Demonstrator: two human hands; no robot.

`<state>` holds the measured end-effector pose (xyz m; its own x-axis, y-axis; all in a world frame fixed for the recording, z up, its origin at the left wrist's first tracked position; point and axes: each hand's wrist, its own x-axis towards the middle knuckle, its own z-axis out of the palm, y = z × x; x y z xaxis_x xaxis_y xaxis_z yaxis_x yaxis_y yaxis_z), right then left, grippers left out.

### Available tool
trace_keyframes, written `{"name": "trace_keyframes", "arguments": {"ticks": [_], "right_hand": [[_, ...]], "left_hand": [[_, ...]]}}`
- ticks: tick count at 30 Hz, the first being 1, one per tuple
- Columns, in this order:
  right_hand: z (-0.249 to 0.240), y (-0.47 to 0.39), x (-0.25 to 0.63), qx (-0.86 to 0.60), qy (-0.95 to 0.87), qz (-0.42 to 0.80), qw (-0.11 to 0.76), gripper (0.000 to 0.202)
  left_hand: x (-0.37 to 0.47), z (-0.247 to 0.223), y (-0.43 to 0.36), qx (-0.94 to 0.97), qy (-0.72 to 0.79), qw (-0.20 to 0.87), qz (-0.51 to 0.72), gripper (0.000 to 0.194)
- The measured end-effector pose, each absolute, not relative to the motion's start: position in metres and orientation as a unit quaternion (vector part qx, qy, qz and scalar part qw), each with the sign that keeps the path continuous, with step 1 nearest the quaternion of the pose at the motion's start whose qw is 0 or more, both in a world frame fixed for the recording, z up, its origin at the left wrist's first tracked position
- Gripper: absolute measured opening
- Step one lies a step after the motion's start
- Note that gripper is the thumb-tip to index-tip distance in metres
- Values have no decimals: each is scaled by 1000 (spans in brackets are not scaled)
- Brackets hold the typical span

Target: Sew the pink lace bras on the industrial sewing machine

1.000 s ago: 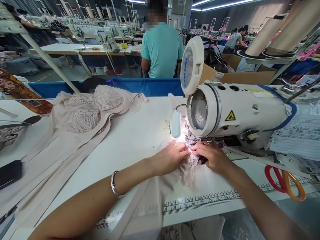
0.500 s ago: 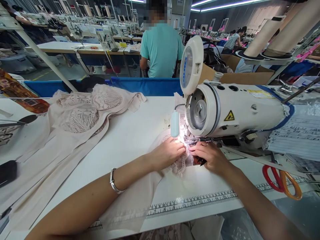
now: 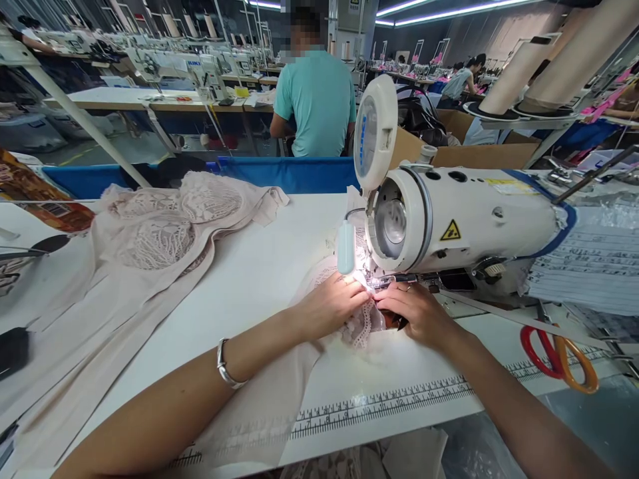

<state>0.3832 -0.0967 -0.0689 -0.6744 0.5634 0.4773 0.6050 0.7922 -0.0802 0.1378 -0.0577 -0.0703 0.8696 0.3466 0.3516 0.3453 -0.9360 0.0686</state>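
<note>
My left hand (image 3: pixel 332 305), fingers bent together, grips pale pink lace fabric (image 3: pixel 360 331) beside the lit needle area of a white sewing machine (image 3: pixel 479 216). My right hand (image 3: pixel 417 311) pinches the same fabric's edge from the other side, its fingertips almost meeting the left ones. Beneath the right fingers a dark pointed thing (image 3: pixel 402 323) shows in part; its kind is hidden. Sheer fabric (image 3: pixel 264 426) trails from the lace under my left forearm to the table's front edge. A small lamp (image 3: pixel 346 247) hangs just above my left fingers.
A pale pink lace garment (image 3: pixel 164 233) lies on the table to the left. Scissors with red and orange handles (image 3: pixel 559 356) rest at the right, near a printed ruler (image 3: pixel 379 406). Thread cones (image 3: pixel 516 76) stand behind the machine. A person in a teal shirt (image 3: pixel 317 100) sits ahead.
The whole view has shifted slightly left. Both hands stay at the needle area, the right fingertips a little closer to the left ones.
</note>
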Motion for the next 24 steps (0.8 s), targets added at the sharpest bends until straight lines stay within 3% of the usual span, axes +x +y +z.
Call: {"name": "trace_keyframes", "arguments": {"ticks": [5,13,24], "right_hand": [[-71,-96,384,-330,-914,-41,231,56],[-71,-98,383,-338,-912,-29,229,47],[-73,-97,384,-327,-912,-39,246,49]], "left_hand": [[138,-71,-58,965,176,-1,193,24],[138,-71,-59,971,178,-16,160,31],[142,-65,-65,968,199,-42,145,23]]}}
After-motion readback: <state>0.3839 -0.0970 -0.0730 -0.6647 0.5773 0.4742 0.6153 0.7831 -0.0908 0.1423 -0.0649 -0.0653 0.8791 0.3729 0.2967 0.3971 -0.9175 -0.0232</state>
